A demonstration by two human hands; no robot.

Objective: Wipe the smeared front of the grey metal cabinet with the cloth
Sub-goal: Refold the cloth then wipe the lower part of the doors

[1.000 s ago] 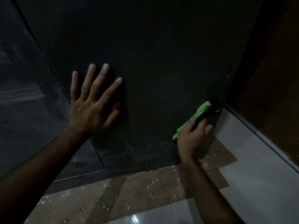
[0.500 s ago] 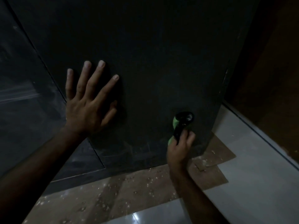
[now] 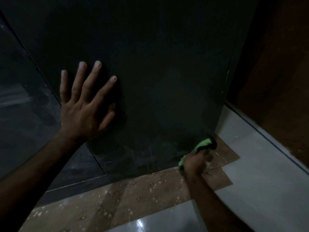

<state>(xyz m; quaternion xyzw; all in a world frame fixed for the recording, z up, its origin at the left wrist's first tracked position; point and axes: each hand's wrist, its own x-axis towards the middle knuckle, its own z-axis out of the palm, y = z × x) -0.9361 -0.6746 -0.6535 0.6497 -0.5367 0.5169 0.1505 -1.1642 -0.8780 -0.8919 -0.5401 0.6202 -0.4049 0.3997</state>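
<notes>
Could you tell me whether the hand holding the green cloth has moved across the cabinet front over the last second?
Yes. The right hand with the cloth has dropped toward the cabinet's bottom right corner, nearer the floor.

light: very dim | cabinet front [image 3: 158, 72] nearly black | glare: small bright spot on glossy floor tile [image 3: 139, 223] | shadow: beside my left hand [image 3: 83, 113] | blur: my right hand [image 3: 194, 162] smeared | edges: lines bowed
</notes>
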